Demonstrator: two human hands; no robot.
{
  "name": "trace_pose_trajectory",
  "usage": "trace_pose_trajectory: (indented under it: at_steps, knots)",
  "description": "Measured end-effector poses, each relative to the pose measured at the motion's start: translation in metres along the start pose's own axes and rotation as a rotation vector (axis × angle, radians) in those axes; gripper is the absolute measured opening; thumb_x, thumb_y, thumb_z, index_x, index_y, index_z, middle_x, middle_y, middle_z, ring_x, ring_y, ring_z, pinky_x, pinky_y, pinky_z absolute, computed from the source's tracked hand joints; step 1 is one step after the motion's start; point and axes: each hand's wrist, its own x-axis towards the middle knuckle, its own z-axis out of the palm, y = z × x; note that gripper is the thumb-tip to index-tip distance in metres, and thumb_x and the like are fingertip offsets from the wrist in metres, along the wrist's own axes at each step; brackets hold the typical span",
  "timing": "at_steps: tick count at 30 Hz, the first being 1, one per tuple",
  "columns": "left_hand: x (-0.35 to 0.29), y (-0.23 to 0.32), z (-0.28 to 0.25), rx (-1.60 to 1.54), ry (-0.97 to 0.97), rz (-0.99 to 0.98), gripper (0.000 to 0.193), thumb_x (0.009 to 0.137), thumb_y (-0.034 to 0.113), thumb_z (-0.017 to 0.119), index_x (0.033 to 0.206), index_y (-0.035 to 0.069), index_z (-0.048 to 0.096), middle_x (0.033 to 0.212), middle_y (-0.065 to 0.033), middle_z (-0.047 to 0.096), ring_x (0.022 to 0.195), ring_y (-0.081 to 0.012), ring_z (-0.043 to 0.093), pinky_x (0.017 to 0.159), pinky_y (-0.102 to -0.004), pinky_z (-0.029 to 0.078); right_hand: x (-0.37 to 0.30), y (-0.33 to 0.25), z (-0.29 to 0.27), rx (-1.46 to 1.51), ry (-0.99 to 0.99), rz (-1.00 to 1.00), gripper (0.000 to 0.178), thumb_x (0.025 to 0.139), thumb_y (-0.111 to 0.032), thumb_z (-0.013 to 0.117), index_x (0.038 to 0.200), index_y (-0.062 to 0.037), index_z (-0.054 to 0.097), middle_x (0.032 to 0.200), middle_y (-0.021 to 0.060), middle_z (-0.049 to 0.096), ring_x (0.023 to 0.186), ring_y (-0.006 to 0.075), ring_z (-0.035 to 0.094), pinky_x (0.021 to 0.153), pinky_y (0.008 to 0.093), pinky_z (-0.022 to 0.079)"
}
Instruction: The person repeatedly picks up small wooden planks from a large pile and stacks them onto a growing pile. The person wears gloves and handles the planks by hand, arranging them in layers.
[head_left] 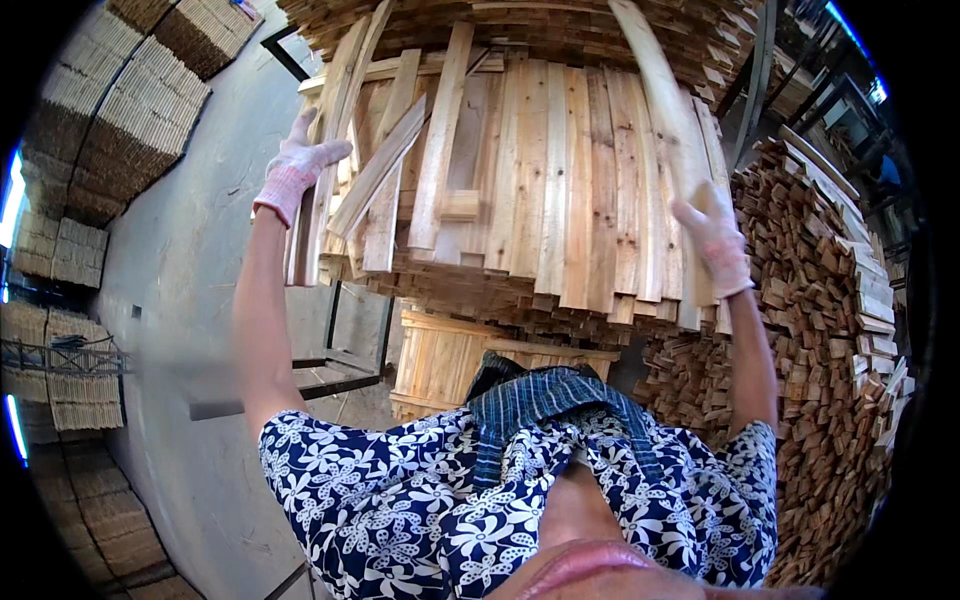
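Observation:
Both my hands wear pale knit gloves. At the left end of a large stack of wooden boards (555,180), my left hand (303,165) lies against the outer long boards (335,130), its thumb and forefinger spread apart. My right hand (715,240) is at the right end, closed on the edge of a long pale board (662,100) that reaches far up across the stack; its thumb lies over the board and its other fingers are partly hidden. Between the hands, boards lie side by side. A few loose boards (380,165) cross at angles on the left part.
A big heap of short wood pieces (800,330) rises on my right. More stacked wood (500,20) stands beyond the boards. Bundled wood stacks (125,95) line the left across a grey floor (190,260). A dark metal frame (345,360) and another board pile (440,365) are near me.

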Motion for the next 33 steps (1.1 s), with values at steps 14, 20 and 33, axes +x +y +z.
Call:
trace_pose_trajectory:
  at_steps: [14, 20, 33]
  knots:
    - [0.004, 0.016, 0.063, 0.876, 0.171, 0.032, 0.093, 0.071, 0.043, 0.082, 0.152, 0.014, 0.044, 0.137, -0.0316, 0.048, 0.129, -0.0488, 0.051, 0.108, -0.0509, 0.044, 0.089, -0.146, 0.281, -0.095, -0.119, -0.195, 0.104, 0.079, -0.033, 0.074, 0.162, -0.0127, 0.015, 0.144, 0.0392, 0.043, 0.124, 0.0520, 0.056, 0.103, 0.0518, 0.049]
    - [-0.007, 0.019, 0.027, 0.261, 0.140, 0.109, 0.082, 0.083, 0.012, 0.081, 0.154, 0.007, 0.039, 0.124, -0.0172, 0.067, 0.108, -0.0244, 0.069, 0.090, -0.0316, 0.055, 0.051, -0.118, 0.157, 0.363, -0.375, -0.386, 0.091, 0.082, -0.029, 0.071, 0.157, 0.0012, 0.029, 0.138, 0.0313, 0.055, 0.124, 0.0323, 0.060, 0.100, 0.0362, 0.050]
    - [-0.069, 0.089, 0.223, -0.328, -0.406, 0.270, 0.090, 0.085, 0.020, 0.084, 0.156, 0.005, 0.032, 0.137, -0.0178, 0.057, 0.104, -0.0232, 0.068, 0.096, -0.0335, 0.057, 0.002, 0.078, -0.086, -0.138, 0.134, -0.226, 0.095, 0.078, -0.006, 0.074, 0.161, -0.0072, 0.027, 0.160, 0.0180, 0.038, 0.135, 0.0282, 0.051, 0.111, 0.0344, 0.047]
